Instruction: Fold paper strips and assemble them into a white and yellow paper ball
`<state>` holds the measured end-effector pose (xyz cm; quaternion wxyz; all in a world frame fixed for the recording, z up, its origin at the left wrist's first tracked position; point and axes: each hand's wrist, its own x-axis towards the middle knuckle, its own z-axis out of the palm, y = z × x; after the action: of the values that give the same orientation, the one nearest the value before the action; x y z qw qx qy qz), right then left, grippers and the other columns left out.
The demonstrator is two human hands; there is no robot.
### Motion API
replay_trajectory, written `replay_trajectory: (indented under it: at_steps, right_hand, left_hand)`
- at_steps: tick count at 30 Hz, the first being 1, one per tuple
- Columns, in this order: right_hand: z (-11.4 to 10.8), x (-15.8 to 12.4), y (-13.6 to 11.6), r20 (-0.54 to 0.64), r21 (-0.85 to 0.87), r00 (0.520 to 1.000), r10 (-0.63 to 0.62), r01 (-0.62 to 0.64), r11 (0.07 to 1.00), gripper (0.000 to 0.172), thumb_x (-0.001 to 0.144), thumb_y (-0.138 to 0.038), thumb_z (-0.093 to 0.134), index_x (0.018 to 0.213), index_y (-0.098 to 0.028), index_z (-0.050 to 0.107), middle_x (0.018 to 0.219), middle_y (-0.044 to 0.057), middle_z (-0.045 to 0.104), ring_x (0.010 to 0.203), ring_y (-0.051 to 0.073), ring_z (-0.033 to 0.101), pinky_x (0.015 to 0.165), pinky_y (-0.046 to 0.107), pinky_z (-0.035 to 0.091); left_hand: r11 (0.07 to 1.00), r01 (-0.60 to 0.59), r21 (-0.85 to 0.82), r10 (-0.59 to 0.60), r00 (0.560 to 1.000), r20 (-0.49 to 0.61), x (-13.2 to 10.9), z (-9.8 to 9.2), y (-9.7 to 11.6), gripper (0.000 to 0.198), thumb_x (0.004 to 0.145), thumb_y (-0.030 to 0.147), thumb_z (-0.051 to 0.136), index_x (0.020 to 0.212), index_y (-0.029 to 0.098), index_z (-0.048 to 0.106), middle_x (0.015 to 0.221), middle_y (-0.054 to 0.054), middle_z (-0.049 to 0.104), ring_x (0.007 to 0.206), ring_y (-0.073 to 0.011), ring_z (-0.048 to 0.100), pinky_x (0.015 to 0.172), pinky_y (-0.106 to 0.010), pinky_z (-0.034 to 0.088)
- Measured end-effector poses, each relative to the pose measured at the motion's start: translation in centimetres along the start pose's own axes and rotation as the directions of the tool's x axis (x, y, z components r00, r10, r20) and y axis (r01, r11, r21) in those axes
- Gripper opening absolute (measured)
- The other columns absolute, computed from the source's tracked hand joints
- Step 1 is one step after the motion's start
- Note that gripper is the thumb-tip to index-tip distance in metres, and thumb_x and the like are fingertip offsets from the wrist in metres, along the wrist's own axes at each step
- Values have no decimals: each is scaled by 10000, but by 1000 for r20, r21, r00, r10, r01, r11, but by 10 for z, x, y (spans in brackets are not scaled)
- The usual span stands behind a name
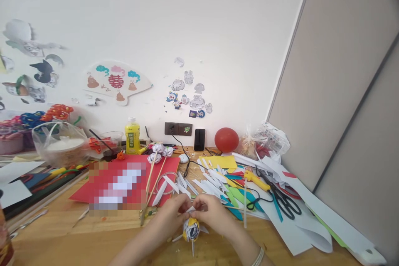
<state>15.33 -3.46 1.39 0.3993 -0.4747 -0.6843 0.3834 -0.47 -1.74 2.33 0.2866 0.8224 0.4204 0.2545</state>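
Nearest the camera, a bracelet [258, 256] circled the wrist of the right hand [212, 213]. This hand and the left hand [177, 210] were narrowed, their fingertips meeting in a pinch on a small white paper piece [190, 209]. That piece stood at the far side of a paper ball [191, 232], patterned yellow, black and white, located at the middle of the near part of the desk [59, 243]. White points projected from the ball. Contact between the desk and the ball could not be determined.

Toward the right edge of the desk lay black-handled scissors [277, 191], with a yellow glue gun [258, 181] just beyond. Loose paper strips [213, 183] were spread left of the glue gun. Farther left, sticks [150, 179] crossed a red sheet [81, 192].

Along the back edge, from left to right, stood a yellow bottle [132, 138], an upright phone [199, 139] and a red balloon [226, 140]. Paper cutouts [197, 101] were fixed to the wall [199, 16] behind.
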Motion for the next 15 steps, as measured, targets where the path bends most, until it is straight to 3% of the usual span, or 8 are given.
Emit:
replay_trajectory:
  at_steps: [5,8,11,15]
  right_hand:
    - [-1,-1,-3,-29,-33,1000,-11,10,999,74,620,-77,572,633,-150,567,597,-47,504,576,94,472,531,184,358]
    - [0,-2,-7,-58,-60,997,-41,37,998,79,627,-77,576,625,-155,584,622,-34,548,625,114,513,580,200,392]
    - [0,-2,-9,-81,-39,996,-49,46,998,72,646,-93,588,635,-162,604,648,-17,587,662,137,554,620,223,428]
    - [1,-2,-8,-96,-39,986,-136,133,990,200,699,-101,572,862,-202,630,730,-3,628,701,148,588,646,244,452]
  left_hand:
    - [997,11,74,-9,1000,-25,-4,-2,8,82,696,154,441,672,194,509,654,21,558,637,-143,511,563,-215,340]
    - [988,34,-153,-27,998,48,-3,-11,7,55,693,201,488,730,190,527,675,19,566,650,-144,529,578,-221,385]
    - [885,119,-449,-62,988,139,0,-17,2,214,756,363,455,821,176,538,723,5,572,692,-149,552,631,-248,438]
    - [816,232,-529,-120,964,237,3,-12,-1,338,705,506,488,731,170,518,652,18,535,611,-154,551,489,-239,448]
